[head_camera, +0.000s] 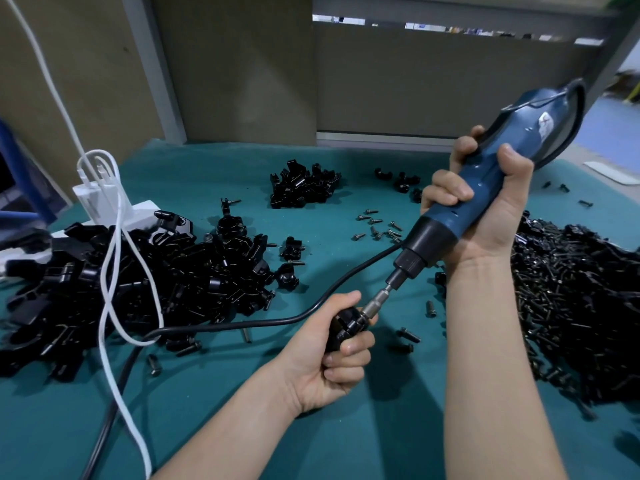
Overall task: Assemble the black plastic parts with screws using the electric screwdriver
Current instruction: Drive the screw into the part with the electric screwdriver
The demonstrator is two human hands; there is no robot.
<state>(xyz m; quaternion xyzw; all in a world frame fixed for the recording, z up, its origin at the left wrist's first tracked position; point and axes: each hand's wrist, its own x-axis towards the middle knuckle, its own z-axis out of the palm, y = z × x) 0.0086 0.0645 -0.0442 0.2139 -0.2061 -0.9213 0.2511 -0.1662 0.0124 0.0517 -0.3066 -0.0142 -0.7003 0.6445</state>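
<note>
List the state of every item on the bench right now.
electric screwdriver: tilted, bit seated on the black plastic part.
right grip: holds the screwdriver body.
left grip: holds the part.
parts pile: loose heap, left.
screw pile: loose heap, right.
white charger: upright, white cables attached.

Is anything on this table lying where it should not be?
Yes. White cables trail over the left pile of black parts, which crowds the power strip. A black cord crosses the mat beside the left hand; both could snag.
</note>
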